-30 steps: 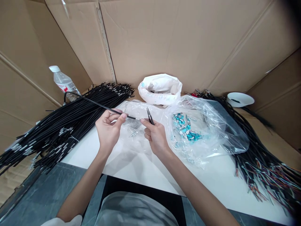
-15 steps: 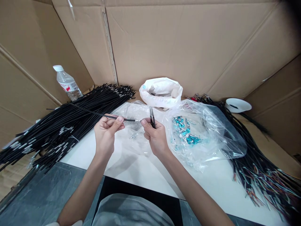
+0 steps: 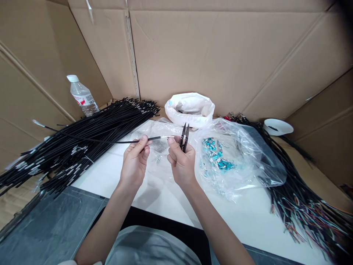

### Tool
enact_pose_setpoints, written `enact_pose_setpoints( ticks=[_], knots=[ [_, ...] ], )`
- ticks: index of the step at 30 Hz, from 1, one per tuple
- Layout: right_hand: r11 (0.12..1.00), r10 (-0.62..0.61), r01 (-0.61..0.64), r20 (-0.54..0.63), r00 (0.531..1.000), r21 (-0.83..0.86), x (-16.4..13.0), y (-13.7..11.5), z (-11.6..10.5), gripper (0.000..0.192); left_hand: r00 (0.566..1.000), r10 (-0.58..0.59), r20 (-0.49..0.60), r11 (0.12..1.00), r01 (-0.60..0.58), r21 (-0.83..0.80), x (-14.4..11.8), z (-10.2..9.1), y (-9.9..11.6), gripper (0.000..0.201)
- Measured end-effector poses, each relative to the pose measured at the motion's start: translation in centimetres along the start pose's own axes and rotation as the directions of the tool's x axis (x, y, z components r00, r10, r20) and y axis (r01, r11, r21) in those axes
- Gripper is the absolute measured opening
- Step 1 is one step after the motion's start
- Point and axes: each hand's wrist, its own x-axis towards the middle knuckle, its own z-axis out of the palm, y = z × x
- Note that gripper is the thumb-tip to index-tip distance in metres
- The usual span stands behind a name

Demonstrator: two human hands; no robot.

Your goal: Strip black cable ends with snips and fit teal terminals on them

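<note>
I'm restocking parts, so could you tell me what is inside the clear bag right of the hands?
The clear bag holds a loose heap of small teal parts with metal ends. Creased, shiny plastic hides their exact shape and whatever lies beneath the heap.

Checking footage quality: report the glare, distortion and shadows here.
Head view: wide-angle lens bends the cardboard wall edges; corners darken; glare streaks the clear plastic bag; soft shadows fall under the left hand and right hand; centre is sharp.

Bright, even overhead light; soft shadows, edges bowed, corner vignetted.
</note>
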Motion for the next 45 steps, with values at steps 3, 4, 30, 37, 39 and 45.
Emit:
enact_pose_setpoints(
  ticks=[3, 4, 30, 37, 39, 45],
  knots=[
    [1.000, -0.010, 0.010, -0.026, 1.000, -0.009, -0.6, -0.1, 0.3, 0.030, 0.997, 0.062, 0.034, 0.998, -0.063, 0.026, -0.5, -0.2, -0.6, 0.029],
    [1.000, -0.006, 0.006, -0.041, 0.999, -0.006, -0.8, 0.0, 0.4, 0.031, 0.995, 0.089, 0.052, 0.995, -0.090, 0.035, -0.6, -0.3, -0.9, 0.031],
    [0.998, -0.039, 0.047, -0.147, 0.988, 0.047, -1.8, 0.7, 1.2, 0.028, 0.975, -0.205, -0.083, 0.969, 0.191, -0.154, -2.3, 1.4, -0.4, 0.022],
    [0.996, -0.082, 0.075, -0.209, 0.975, -0.041, -1.6, 0.6, 1.2, 0.036, 0.998, 0.070, 0.008, 0.989, -0.068, -0.131, -1.8, 0.5, -2.1, 0.026],
    [0.990, -0.109, 0.089, -0.196, 0.975, -0.105, -1.6, 0.6, 1.0, 0.036, 0.992, 0.122, 0.020, 0.987, -0.119, -0.105, -1.7, 0.4, -2.3, 0.033],
    [0.957, -0.183, 0.149, -0.118, 0.976, -0.250, -1.9, 1.2, 0.2, 0.036, 0.983, 0.180, 0.034, 0.979, -0.176, -0.098, -1.4, 0.6, -1.7, 0.035]
  ],
)
